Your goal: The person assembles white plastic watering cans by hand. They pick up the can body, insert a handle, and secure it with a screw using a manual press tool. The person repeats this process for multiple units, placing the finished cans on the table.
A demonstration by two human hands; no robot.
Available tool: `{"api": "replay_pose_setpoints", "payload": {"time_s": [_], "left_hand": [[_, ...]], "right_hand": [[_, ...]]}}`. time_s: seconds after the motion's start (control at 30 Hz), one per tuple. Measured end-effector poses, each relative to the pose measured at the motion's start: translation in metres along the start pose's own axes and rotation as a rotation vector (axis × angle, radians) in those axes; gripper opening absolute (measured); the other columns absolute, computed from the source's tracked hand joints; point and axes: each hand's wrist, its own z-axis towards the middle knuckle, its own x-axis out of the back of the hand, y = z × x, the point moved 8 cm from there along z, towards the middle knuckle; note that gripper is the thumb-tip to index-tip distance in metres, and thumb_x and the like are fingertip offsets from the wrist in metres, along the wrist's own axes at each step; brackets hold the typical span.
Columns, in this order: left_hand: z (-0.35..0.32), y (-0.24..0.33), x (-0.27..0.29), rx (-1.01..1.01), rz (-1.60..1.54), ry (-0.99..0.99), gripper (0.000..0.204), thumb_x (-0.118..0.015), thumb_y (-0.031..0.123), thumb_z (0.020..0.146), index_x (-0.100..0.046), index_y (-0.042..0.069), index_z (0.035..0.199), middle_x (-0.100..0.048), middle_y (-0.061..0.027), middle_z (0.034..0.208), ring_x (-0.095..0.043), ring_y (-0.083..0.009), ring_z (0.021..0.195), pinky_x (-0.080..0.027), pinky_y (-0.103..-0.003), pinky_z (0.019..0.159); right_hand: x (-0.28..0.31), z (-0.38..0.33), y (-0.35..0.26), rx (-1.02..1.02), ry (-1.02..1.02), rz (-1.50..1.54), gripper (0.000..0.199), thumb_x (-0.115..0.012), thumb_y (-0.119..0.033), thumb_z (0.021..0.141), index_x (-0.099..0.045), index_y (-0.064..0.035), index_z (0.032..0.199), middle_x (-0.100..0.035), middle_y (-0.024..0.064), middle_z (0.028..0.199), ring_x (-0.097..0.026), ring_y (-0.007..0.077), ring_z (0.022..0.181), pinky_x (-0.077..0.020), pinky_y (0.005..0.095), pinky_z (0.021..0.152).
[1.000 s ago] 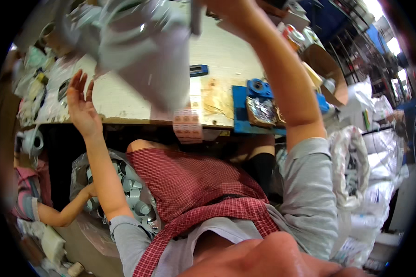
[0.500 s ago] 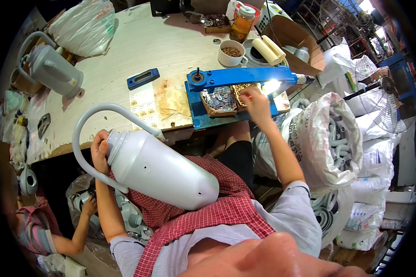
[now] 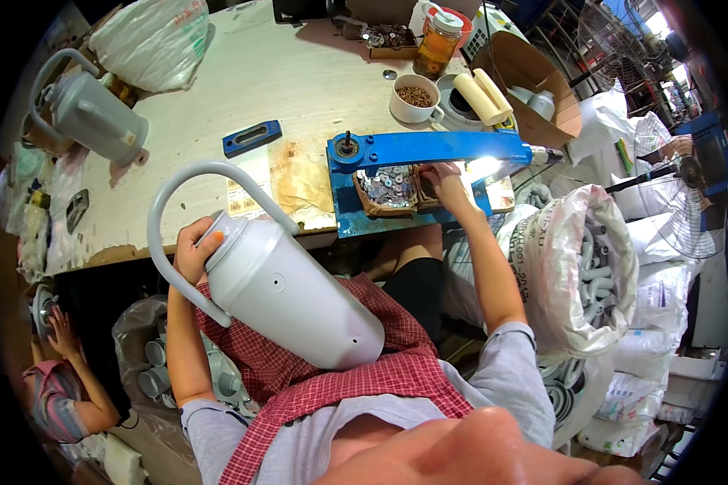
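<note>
My left hand (image 3: 194, 249) is wrapped round the neck of a pale grey plastic jug body (image 3: 299, 295), which lies tilted across my lap with two small holes facing up. A long curved grey handle (image 3: 158, 214) arches from it over my wrist. My right hand (image 3: 451, 187) reaches under the blue arm (image 3: 437, 148) of a bench machine, into a small box of tiny parts (image 3: 427, 191). Its fingers are bent together, and what they pinch, if anything, is hidden. Beside that box sits another with flat metal washers (image 3: 390, 187).
On the table (image 3: 259, 65) are a blue slotted block (image 3: 251, 138), a white cup of small brown parts (image 3: 413, 99), a jar (image 3: 438, 47) and another grey jug (image 3: 101, 117). A sack of grey handles (image 3: 578, 271) stands right. A co-worker's hand (image 3: 63, 333) touches a round grey part lower left.
My right hand has lowered and moved slightly left into the box of tiny parts. The jug has shifted a little in my left hand. The co-worker's arm has moved up and left.
</note>
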Motion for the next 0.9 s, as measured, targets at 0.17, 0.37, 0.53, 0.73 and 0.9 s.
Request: {"api": "replay_pose_setpoints", "payload": {"time_s": [0.17, 0.37, 0.53, 0.73, 0.9], "left_hand": [[0.005, -0.013, 0.005, -0.027, -0.033, 0.001, 0.045, -0.065, 0.042, 0.085, -0.055, -0.001, 0.075, -0.047, -0.0012, 0.075, -0.043, -0.0099, 0.072, -0.036, -0.028, 0.064], [-0.002, -0.026, 0.016, -0.033, -0.002, 0.050, 0.045, -0.064, 0.041, 0.085, -0.055, -0.002, 0.074, -0.048, -0.0028, 0.073, -0.044, -0.0113, 0.070, -0.036, -0.029, 0.063], [0.004, -0.010, 0.003, -0.043, -0.005, 0.042, 0.044, -0.063, 0.040, 0.085, -0.056, -0.002, 0.073, -0.050, -0.0043, 0.072, -0.045, -0.0121, 0.070, -0.037, -0.029, 0.063], [-0.004, -0.011, 0.010, -0.044, 0.060, 0.046, 0.045, -0.063, 0.040, 0.086, -0.058, -0.003, 0.075, -0.051, -0.0055, 0.072, -0.047, -0.0124, 0.070, -0.038, -0.029, 0.065], [-0.001, -0.002, 0.004, -0.032, 0.053, 0.052, 0.044, -0.063, 0.040, 0.086, -0.059, -0.003, 0.077, -0.052, -0.0046, 0.074, -0.047, -0.0123, 0.071, -0.039, -0.029, 0.066]], "right_hand": [[-0.003, 0.003, 0.007, -0.049, -0.098, -0.067, 0.019, -0.067, -0.001, 0.083, -0.067, -0.0019, 0.102, -0.070, 0.0160, 0.097, -0.065, 0.0343, 0.092, -0.0513, 0.0415, 0.081], [0.002, 0.004, -0.009, -0.080, -0.191, 0.062, 0.021, -0.064, -0.001, 0.082, -0.066, -0.0015, 0.103, -0.070, 0.0161, 0.092, -0.066, 0.0352, 0.086, -0.0526, 0.0411, 0.081], [-0.001, 0.010, -0.008, -0.113, -0.145, -0.066, 0.022, -0.063, -0.004, 0.078, -0.065, 0.0007, 0.100, -0.069, 0.0195, 0.089, -0.066, 0.0366, 0.085, -0.0538, 0.0418, 0.076], [0.005, 0.002, -0.020, -0.025, -0.366, 0.021, 0.016, -0.064, -0.001, 0.079, -0.068, -0.0019, 0.095, -0.069, 0.0181, 0.089, -0.065, 0.0378, 0.084, -0.0522, 0.0437, 0.078], [0.017, -0.001, -0.022, -0.016, -0.257, -0.096, 0.014, -0.067, -0.002, 0.080, -0.068, -0.0026, 0.094, -0.068, 0.0159, 0.091, -0.064, 0.0364, 0.090, -0.0513, 0.0429, 0.079]]}}
